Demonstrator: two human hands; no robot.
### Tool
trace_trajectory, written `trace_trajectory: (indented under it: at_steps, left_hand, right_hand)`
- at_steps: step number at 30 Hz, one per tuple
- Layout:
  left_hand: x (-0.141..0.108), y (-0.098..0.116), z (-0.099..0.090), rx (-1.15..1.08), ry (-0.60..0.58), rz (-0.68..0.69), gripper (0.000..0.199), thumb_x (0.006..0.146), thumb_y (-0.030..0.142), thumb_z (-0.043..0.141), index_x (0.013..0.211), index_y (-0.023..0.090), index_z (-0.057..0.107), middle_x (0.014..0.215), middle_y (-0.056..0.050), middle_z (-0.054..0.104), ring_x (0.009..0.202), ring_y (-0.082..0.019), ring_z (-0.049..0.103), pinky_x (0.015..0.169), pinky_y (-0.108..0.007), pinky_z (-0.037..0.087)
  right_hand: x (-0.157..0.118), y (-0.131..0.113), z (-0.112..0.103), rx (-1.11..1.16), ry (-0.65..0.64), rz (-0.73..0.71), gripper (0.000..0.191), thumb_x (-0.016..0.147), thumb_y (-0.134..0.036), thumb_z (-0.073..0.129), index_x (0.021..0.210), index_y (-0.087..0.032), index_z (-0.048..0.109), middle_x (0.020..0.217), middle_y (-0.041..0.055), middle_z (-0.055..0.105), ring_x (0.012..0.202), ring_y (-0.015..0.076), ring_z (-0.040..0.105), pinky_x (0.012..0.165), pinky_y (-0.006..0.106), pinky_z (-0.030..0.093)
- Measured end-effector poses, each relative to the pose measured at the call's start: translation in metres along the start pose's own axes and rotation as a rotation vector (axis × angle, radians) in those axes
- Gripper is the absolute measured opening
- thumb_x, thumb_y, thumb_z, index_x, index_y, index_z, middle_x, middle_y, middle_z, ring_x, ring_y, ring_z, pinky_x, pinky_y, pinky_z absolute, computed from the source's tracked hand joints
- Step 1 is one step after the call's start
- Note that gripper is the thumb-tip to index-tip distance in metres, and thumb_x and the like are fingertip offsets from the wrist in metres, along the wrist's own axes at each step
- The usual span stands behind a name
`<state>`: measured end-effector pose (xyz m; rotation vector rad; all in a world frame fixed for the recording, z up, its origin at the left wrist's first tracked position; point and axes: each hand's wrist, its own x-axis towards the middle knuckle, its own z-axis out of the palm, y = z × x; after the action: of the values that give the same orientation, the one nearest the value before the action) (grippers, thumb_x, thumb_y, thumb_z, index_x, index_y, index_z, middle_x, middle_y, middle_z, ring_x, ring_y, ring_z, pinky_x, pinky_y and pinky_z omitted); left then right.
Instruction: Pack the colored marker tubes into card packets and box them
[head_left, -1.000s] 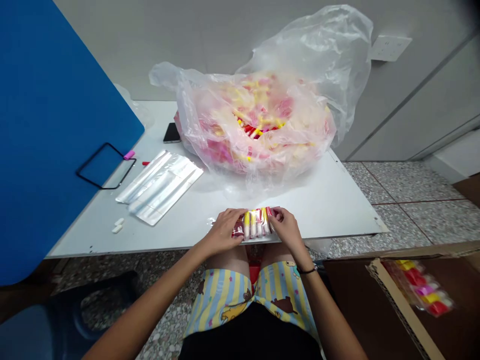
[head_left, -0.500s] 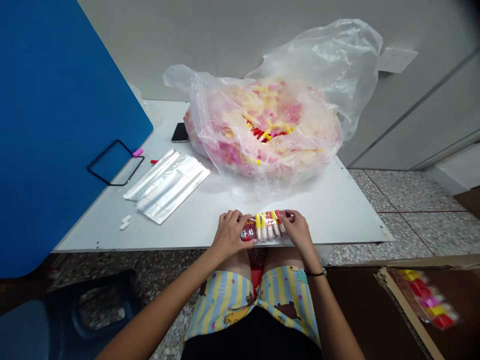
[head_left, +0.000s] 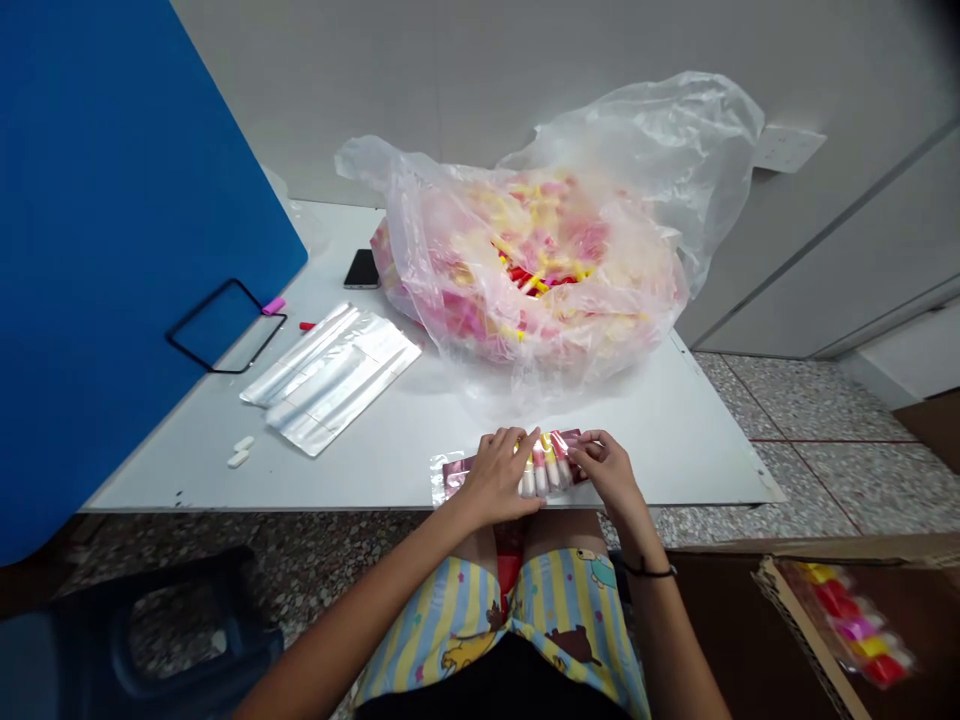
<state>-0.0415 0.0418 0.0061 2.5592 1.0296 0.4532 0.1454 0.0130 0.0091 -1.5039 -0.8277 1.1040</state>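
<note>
A clear plastic packet [head_left: 553, 465] with a dark red card and a row of small white tubes with yellow and red caps lies at the table's front edge. My left hand [head_left: 501, 475] grips it across the middle, fingers over the top and thumb along the lower edge, hiding part of the row. The packet's clear end flap sticks out to the left of that hand. At the other end, my right hand [head_left: 604, 464] pinches the packet's right edge between thumb and fingers.
A big translucent bag [head_left: 540, 270] of capped tubes fills the back of the white table [head_left: 660, 460]. Flat clear sleeves [head_left: 334, 375], a black phone [head_left: 363, 269] and two white pieces [head_left: 240, 451] lie left. A cardboard box [head_left: 810, 640] with a filled packet [head_left: 855, 622] stands lower right.
My left hand has slid right along the packet, from its printed left part onto the tubes. The clear left flap now shows. My right hand stays at the right end.
</note>
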Motion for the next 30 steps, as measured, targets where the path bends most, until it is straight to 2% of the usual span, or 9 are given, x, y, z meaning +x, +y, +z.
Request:
trace_trajectory:
  at_steps: [4, 9, 13, 18, 20, 22, 24, 27, 30]
  left_hand:
    - [0.009, 0.005, 0.003, -0.041, 0.015, -0.003, 0.094, 0.064, 0.047, 0.073, 0.141, 0.018, 0.027, 0.133, -0.012, 0.046, 0.118, -0.028, 0.042, 0.094, -0.042, 0.036]
    - [0.019, 0.009, 0.005, -0.073, 0.015, -0.033, 0.091, 0.065, 0.049, 0.072, 0.139, 0.017, 0.030, 0.134, -0.010, 0.049, 0.117, -0.027, 0.043, 0.092, -0.042, 0.037]
    - [0.023, 0.010, 0.006, -0.067, -0.011, -0.037, 0.089, 0.065, 0.047, 0.071, 0.138, 0.015, 0.033, 0.134, -0.011, 0.050, 0.118, -0.028, 0.042, 0.093, -0.043, 0.038]
    - [0.031, 0.006, 0.004, -0.101, -0.014, -0.032, 0.074, 0.067, 0.046, 0.069, 0.130, 0.016, 0.045, 0.130, -0.012, 0.054, 0.116, -0.031, 0.045, 0.094, -0.046, 0.039]
    - [0.042, -0.001, 0.003, -0.205, 0.004, -0.072, 0.058, 0.075, 0.042, 0.061, 0.125, 0.015, 0.051, 0.123, -0.013, 0.059, 0.112, -0.030, 0.050, 0.094, -0.044, 0.040]
    - [0.060, -0.007, 0.002, -0.376, 0.027, -0.185, 0.046, 0.082, 0.039, 0.047, 0.120, 0.014, 0.056, 0.113, -0.012, 0.064, 0.102, -0.026, 0.057, 0.090, -0.039, 0.044]
    - [0.080, -0.011, 0.003, -0.493, -0.015, -0.275, 0.040, 0.081, 0.042, 0.044, 0.100, 0.014, 0.065, 0.094, -0.009, 0.070, 0.088, -0.025, 0.062, 0.079, -0.035, 0.047]
    - [0.100, -0.009, 0.005, -0.567, -0.094, -0.277, 0.036, 0.074, 0.045, 0.047, 0.071, 0.016, 0.067, 0.071, -0.006, 0.068, 0.072, -0.023, 0.062, 0.066, -0.029, 0.046]
    - [0.104, 0.001, 0.007, -0.594, -0.068, -0.282, 0.033, 0.071, 0.045, 0.049, 0.067, 0.017, 0.065, 0.065, -0.004, 0.067, 0.068, -0.021, 0.061, 0.062, -0.027, 0.045]
  right_hand:
    - [0.001, -0.001, 0.003, -0.032, -0.049, -0.157, 0.037, 0.063, -0.031, 0.070, 0.094, -0.020, 0.052, 0.099, 0.0113, 0.070, 0.089, 0.0243, 0.066, 0.062, 0.031, 0.053]
    - [0.010, 0.009, 0.002, -0.098, -0.099, -0.167, 0.039, 0.064, -0.025, 0.067, 0.100, -0.020, 0.052, 0.104, 0.0129, 0.070, 0.085, 0.0227, 0.068, 0.076, 0.038, 0.053]
    - [0.015, 0.018, 0.004, -0.028, -0.111, -0.140, 0.036, 0.065, -0.025, 0.065, 0.098, -0.021, 0.052, 0.099, 0.0112, 0.072, 0.096, 0.0255, 0.067, 0.081, 0.041, 0.053]
    - [0.016, 0.021, 0.012, -0.017, -0.044, -0.193, 0.030, 0.064, -0.023, 0.062, 0.093, -0.021, 0.055, 0.092, 0.0066, 0.072, 0.095, 0.0230, 0.068, 0.082, 0.037, 0.053]
    - [0.017, 0.020, 0.016, 0.037, -0.016, -0.209, 0.024, 0.064, -0.021, 0.060, 0.087, -0.021, 0.055, 0.085, 0.0045, 0.071, 0.089, 0.0209, 0.069, 0.081, 0.034, 0.053]
    - [0.019, 0.018, 0.020, 0.071, 0.094, -0.239, 0.017, 0.065, -0.018, 0.058, 0.080, -0.021, 0.054, 0.076, 0.0010, 0.069, 0.078, 0.0180, 0.069, 0.076, 0.031, 0.055]
    - [0.018, 0.017, 0.023, 0.095, 0.179, -0.284, 0.012, 0.067, -0.016, 0.056, 0.078, -0.020, 0.054, 0.073, -0.0001, 0.067, 0.075, 0.0166, 0.069, 0.073, 0.029, 0.055]
    - [0.011, 0.016, 0.022, 0.096, 0.251, -0.394, 0.011, 0.074, -0.015, 0.053, 0.083, -0.020, 0.055, 0.077, 0.0003, 0.068, 0.079, 0.0155, 0.068, 0.076, 0.028, 0.055]
    - [0.000, 0.012, 0.013, 0.004, 0.204, -0.443, 0.019, 0.078, -0.015, 0.051, 0.095, -0.022, 0.053, 0.085, 0.0001, 0.069, 0.084, 0.0153, 0.069, 0.078, 0.029, 0.055]
